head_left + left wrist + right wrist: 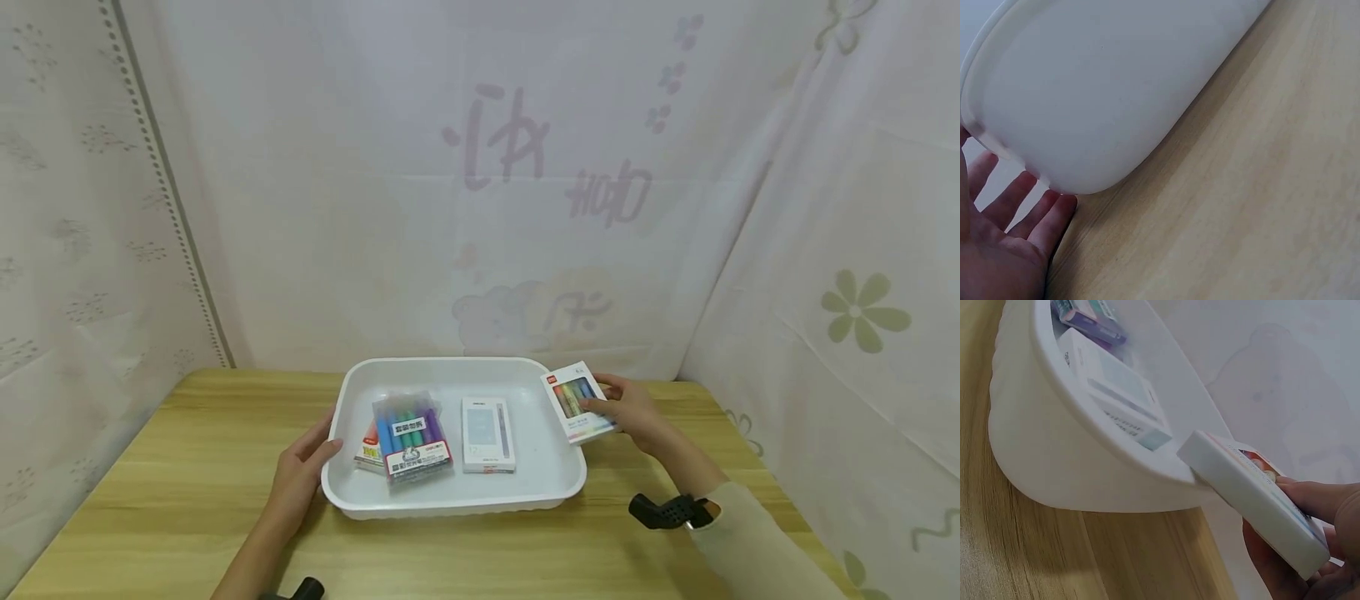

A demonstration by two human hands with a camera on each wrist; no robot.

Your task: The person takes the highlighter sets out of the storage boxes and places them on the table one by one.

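A white plastic tray (450, 505) sits on the wooden table. With its thumb over the left rim and its fingers against the outer wall, my left hand (300, 471) grips it. Over the tray's right rim, my right hand (630, 410) pinches a white box of crayons (592, 427), thumb on the front and fingers behind. Coloured sticks show through the box's window, and the box tilts to the left. Inside the tray lie a clear pack of coloured pens (408, 442), a white box (487, 433), and a red-and-yellow box (370, 450) partly hidden beneath the pen pack.
Bare wood of the table (187, 467) shows left of the tray and in front of it. A pale patterned curtain (360, 208) hangs behind the table and along both sides. Black wrist straps (667, 511) show on my arms.
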